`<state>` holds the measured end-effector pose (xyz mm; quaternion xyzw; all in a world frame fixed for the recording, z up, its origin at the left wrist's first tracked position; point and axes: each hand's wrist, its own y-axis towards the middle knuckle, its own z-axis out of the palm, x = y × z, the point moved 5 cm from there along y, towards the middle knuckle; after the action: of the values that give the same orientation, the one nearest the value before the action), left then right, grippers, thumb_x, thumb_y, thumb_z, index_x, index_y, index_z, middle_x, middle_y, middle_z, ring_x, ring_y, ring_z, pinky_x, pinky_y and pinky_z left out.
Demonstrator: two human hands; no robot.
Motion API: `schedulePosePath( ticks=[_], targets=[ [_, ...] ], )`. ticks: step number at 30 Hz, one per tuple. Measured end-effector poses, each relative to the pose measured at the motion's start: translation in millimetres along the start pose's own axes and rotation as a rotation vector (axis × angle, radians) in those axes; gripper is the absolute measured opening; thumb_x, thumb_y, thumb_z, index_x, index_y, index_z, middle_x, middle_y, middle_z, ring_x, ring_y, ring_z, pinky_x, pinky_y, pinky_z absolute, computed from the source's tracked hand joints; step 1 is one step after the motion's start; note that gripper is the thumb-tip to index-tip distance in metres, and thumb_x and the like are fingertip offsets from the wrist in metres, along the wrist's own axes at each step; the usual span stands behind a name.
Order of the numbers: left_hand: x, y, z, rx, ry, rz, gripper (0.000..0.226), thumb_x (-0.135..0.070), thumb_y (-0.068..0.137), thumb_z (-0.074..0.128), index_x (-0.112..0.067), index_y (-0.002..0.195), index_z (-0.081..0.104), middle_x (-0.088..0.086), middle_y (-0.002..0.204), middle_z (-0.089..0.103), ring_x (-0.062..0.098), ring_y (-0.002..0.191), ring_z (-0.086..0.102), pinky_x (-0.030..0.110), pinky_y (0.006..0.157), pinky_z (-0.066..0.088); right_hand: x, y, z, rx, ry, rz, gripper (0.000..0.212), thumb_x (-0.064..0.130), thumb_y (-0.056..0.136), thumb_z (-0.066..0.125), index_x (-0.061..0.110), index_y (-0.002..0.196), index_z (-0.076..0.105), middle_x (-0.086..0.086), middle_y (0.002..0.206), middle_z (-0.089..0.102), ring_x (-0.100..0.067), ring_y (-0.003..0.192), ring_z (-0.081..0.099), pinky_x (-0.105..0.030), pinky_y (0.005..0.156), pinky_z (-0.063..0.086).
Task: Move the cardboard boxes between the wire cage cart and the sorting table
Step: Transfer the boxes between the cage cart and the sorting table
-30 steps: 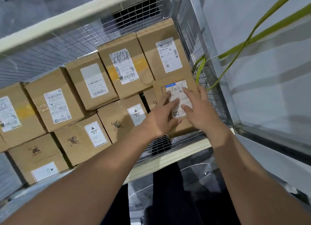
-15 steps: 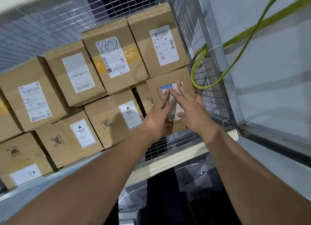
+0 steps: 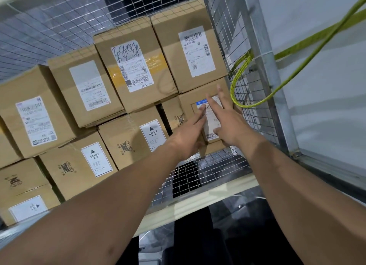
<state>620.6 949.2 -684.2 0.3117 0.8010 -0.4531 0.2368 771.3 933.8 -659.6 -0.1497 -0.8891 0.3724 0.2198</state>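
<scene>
Several brown cardboard boxes with white labels are stacked inside the wire cage cart (image 3: 223, 165). A small box (image 3: 200, 98) with a blue-topped label sits at the cart's near right corner, against the mesh side. My left hand (image 3: 188, 136) lies flat on the small box's front, fingers straight. My right hand (image 3: 225, 122) lies flat on its label, fingers spread. Neither hand grips the box. Behind it stands a taller labelled box (image 3: 190, 47).
Boxes marked HEAVY (image 3: 138, 138) sit to the left on the cart floor. The mesh side wall (image 3: 255, 90) is just right of my hands, with a green cord (image 3: 277, 88) looped through it. A pale rail (image 3: 198, 203) marks the cart's near edge.
The view has moved closer to and lower on the boxes. Both hands have slid farther forward over the small box's label, fingers flatter and more spread.
</scene>
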Motion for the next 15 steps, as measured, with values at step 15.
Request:
schedulePosePath(
  ticks=[15],
  targets=[
    [16.5, 27.6, 20.9, 0.052, 0.042, 0.037, 0.105, -0.029, 0.09, 0.077, -0.019, 0.166, 0.004, -0.017, 0.169, -0.02, 0.045, 0.157, 0.005, 0.065, 0.121, 0.026, -7.1, 15.4, 4.0, -0.101, 0.073, 0.034, 0.112, -0.008, 0.088, 0.069, 0.049, 0.162, 0.009, 0.032, 0.164, -0.024, -0.035, 0.153, 0.021, -0.045, 0.113, 0.042]
  ],
)
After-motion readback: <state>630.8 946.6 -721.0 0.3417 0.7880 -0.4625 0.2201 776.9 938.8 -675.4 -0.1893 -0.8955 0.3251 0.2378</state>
